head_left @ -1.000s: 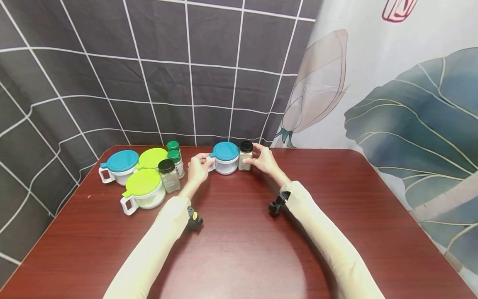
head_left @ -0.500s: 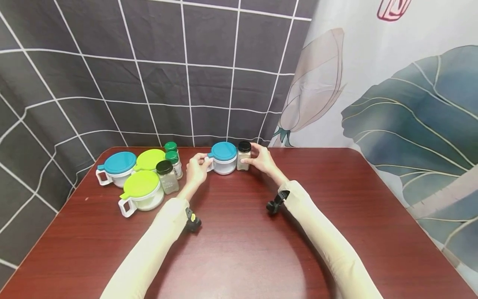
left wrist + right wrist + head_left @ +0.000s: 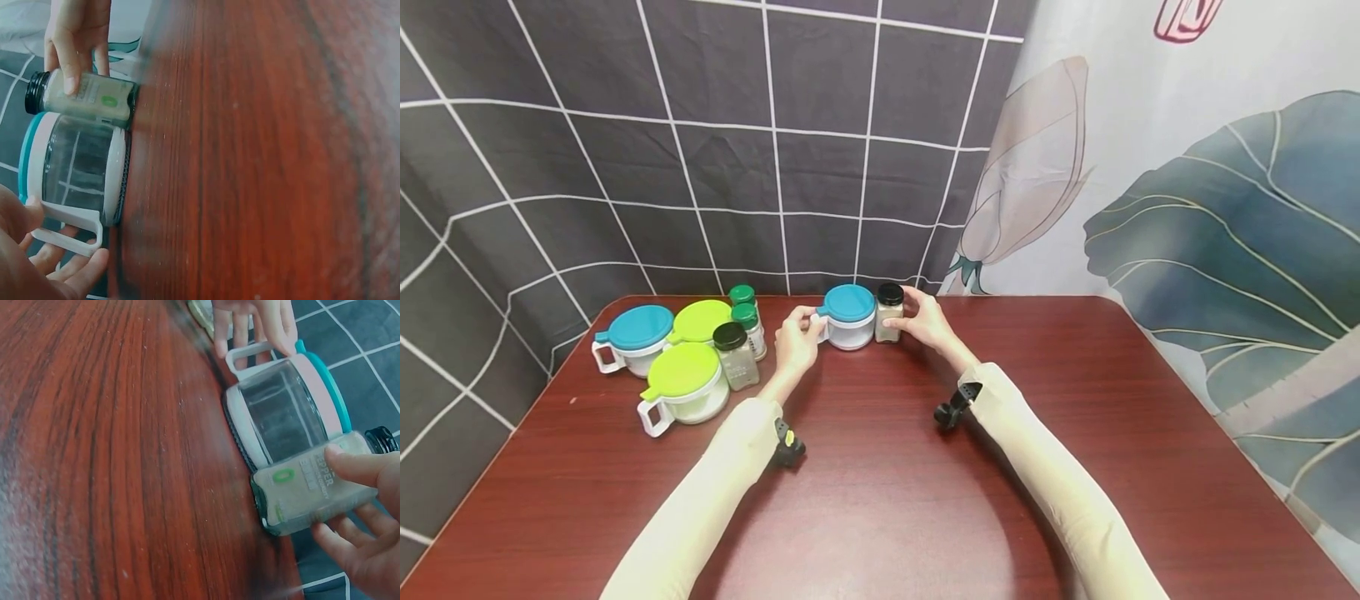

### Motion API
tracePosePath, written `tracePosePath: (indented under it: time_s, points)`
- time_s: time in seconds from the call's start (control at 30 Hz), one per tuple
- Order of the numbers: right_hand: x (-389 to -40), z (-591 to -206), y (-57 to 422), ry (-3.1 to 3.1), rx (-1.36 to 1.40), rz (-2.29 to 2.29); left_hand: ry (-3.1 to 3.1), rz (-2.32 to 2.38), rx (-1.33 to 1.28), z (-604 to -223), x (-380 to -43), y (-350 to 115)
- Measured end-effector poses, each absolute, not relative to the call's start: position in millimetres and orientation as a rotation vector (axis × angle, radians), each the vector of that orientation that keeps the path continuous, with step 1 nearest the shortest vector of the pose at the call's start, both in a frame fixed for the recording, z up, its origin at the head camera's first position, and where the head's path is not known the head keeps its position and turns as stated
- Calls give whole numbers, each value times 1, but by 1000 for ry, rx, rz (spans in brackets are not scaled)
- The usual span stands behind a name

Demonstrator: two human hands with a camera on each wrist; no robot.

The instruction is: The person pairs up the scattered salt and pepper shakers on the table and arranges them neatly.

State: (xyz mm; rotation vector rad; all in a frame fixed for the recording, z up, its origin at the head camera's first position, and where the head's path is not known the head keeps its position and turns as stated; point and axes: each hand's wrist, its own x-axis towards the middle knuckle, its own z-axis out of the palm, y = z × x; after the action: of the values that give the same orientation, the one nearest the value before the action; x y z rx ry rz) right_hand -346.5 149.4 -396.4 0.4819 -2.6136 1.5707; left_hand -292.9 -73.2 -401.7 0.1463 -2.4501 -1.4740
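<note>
Near the table's back edge stands a clear seasoning jar with a blue lid (image 3: 850,318) and a white side handle (image 3: 84,219). My left hand (image 3: 795,342) holds that handle, thumb at its top and fingers behind it. Right beside the jar is a pepper bottle (image 3: 306,487) with a black cap (image 3: 891,293), upright on the table. My right hand (image 3: 930,323) grips this bottle from the right, its thumb across the labelled front. In the right wrist view, the bottle and jar appear to touch.
At the table's left stand another blue-lidded jar (image 3: 640,337), two green-lidded jars (image 3: 688,383), a black-capped bottle (image 3: 737,358) and two green-capped bottles (image 3: 749,329). A dark grid-patterned curtain (image 3: 827,175) hangs directly behind the table (image 3: 880,500).
The head view has shifted slightly, moving the scene a little to the left. Both hands keep their hold, and the jar and bottle stay in place.
</note>
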Motion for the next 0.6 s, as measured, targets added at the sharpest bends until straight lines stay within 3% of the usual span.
tracePosePath:
  time_s: [0.6]
  points:
    - [-330,-383,146,-2568,430,1538,-2445,-1473,177,-394,-287,-69]
